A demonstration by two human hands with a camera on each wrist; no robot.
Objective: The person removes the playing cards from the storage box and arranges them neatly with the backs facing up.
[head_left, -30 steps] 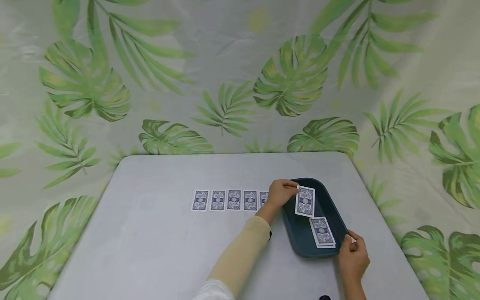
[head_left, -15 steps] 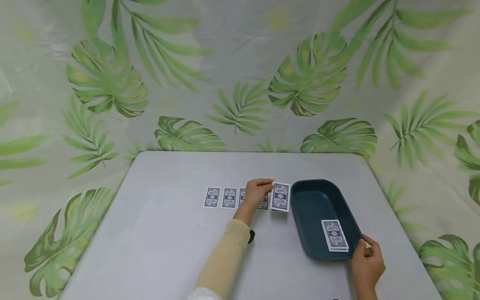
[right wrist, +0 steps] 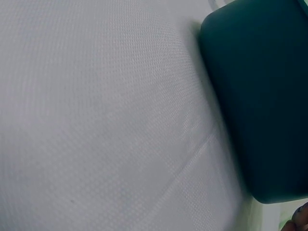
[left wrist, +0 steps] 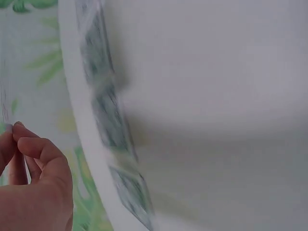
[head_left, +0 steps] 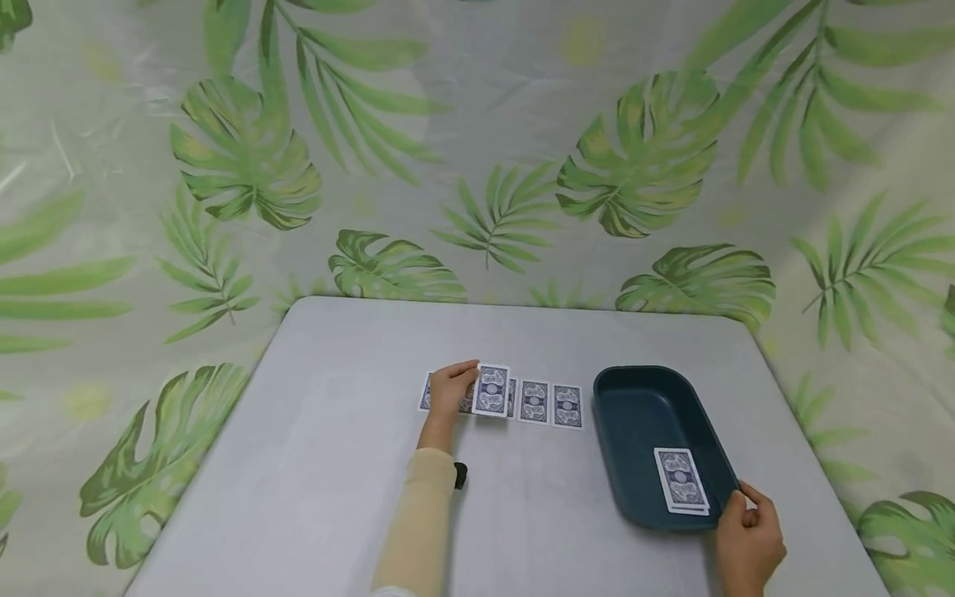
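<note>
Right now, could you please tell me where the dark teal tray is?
In the head view, the tray sits on the right side of the white table, right of the card row, the right hand holding its near right corner.

The dark teal tray [head_left: 649, 414], rectangular with rounded corners and a raised rim, sits with its hollow facing up, its long side running away at a slant. Well to the tray's left, a white-bordered card [head_left: 492, 390] with an ornate blue back is held up, patterned side showing, covering part of a row of matching face-down cards [head_left: 535, 401] that reaches nearly to the tray's left wall. Inside the tray's near right corner lies a small, slightly uneven face-down stack [head_left: 681, 479].
</note>
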